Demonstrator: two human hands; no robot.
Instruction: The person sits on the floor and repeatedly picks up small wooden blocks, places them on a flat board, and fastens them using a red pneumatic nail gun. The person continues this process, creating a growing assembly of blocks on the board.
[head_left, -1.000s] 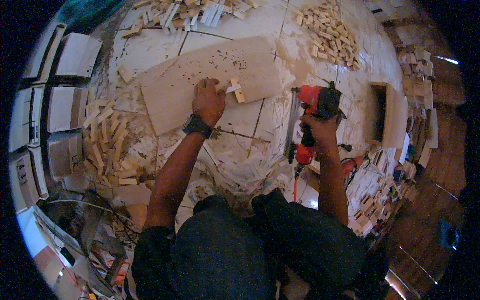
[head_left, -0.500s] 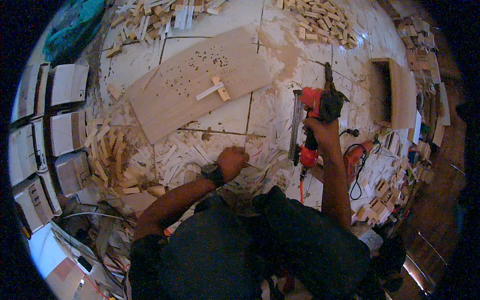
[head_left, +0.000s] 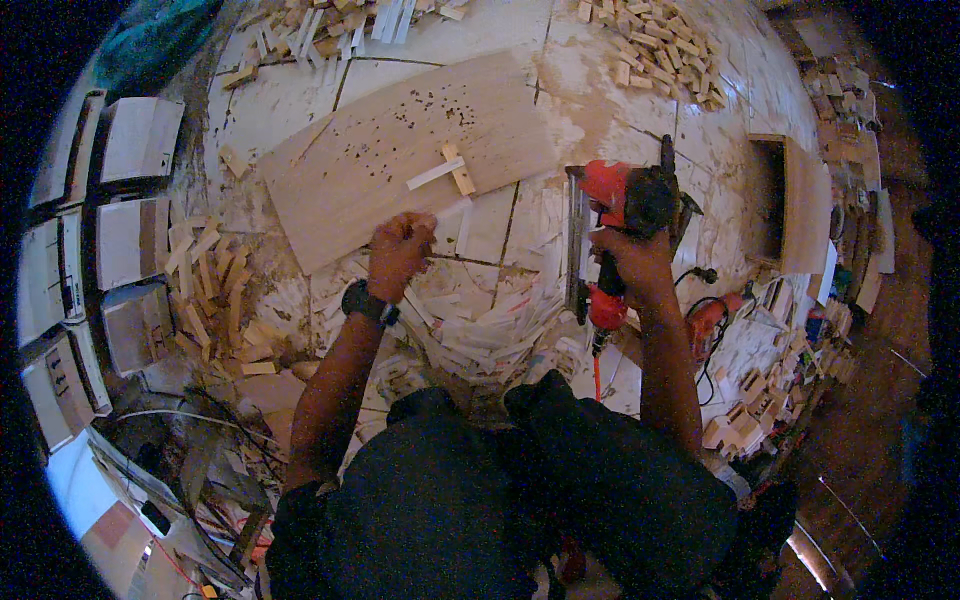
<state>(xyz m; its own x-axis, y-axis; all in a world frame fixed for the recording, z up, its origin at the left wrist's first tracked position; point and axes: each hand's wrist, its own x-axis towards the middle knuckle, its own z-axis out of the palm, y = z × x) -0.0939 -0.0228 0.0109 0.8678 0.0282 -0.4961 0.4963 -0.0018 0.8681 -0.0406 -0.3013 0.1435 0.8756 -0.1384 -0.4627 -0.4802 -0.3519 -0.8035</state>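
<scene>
Red and black, the nail gun (head_left: 622, 200) sits in the right hand (head_left: 637, 262), whose fingers wrap its handle. From there, the wooden block (head_left: 461, 178) lies at ten o'clock, a white strip (head_left: 433, 175) crossing it on the brown board (head_left: 340, 205). Seen from the left hand (head_left: 402, 256), that pair is at one o'clock, close by but untouched. The left hand's fingers are bunched near the board's lower edge; I can't tell whether they pinch anything. Loose white strips (head_left: 480, 312) litter the floor at its four o'clock. An open box (head_left: 808, 205) stands at the right hand's two o'clock.
</scene>
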